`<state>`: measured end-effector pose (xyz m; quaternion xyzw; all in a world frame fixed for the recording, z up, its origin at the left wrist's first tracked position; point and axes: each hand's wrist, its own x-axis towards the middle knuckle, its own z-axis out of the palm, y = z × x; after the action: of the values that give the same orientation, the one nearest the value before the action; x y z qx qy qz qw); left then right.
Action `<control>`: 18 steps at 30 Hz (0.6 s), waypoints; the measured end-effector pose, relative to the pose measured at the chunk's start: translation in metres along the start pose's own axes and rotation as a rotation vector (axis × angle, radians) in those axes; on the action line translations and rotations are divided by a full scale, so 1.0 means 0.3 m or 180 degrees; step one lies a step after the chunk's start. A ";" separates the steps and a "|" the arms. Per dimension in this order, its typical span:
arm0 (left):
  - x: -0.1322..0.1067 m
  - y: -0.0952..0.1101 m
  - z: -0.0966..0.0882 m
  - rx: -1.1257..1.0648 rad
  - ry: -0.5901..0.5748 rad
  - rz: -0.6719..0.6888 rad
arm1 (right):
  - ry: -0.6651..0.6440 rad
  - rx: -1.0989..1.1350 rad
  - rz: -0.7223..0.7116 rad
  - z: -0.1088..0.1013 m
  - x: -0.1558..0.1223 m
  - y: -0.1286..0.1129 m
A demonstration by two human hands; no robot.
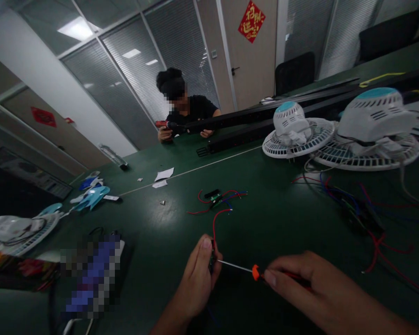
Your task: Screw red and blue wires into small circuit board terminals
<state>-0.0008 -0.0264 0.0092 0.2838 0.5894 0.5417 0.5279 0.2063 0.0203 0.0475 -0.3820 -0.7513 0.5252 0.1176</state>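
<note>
My left hand (197,279) is closed around a small dark part (212,261) from which a red wire (216,222) loops up over the dark green table (272,223). My right hand (314,286) grips a screwdriver (254,272) with an orange and black handle. Its thin metal shaft points left, with the tip at the small part in my left hand. Both hands are low in the view, near the table's front edge.
A tangle of red, blue and green wires with a small circuit board (218,197) lies beyond my hands. Two white fans (298,132) (373,130) lie face down at the right, with more wires (356,209) before them. Fan parts (91,197) sit left. A person (186,109) works at long black bars (265,114) across the table.
</note>
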 end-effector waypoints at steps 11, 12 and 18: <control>0.006 -0.015 -0.012 0.0011 0.0047 -0.0007 | 0.0188 -0.0345 -0.0198 -0.003 -0.007 -0.003; 0.004 -0.015 -0.011 0.0051 0.0064 -0.0007 | 0.0231 -0.0445 -0.0229 -0.004 -0.010 -0.003; 0.002 -0.006 -0.001 0.0065 0.0066 -0.0026 | 0.0611 -0.0925 -0.0547 0.010 -0.025 0.013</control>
<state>-0.0007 -0.0265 0.0072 0.2811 0.6014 0.5365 0.5210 0.2114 0.0137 0.0446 -0.3777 -0.8344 0.3603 0.1767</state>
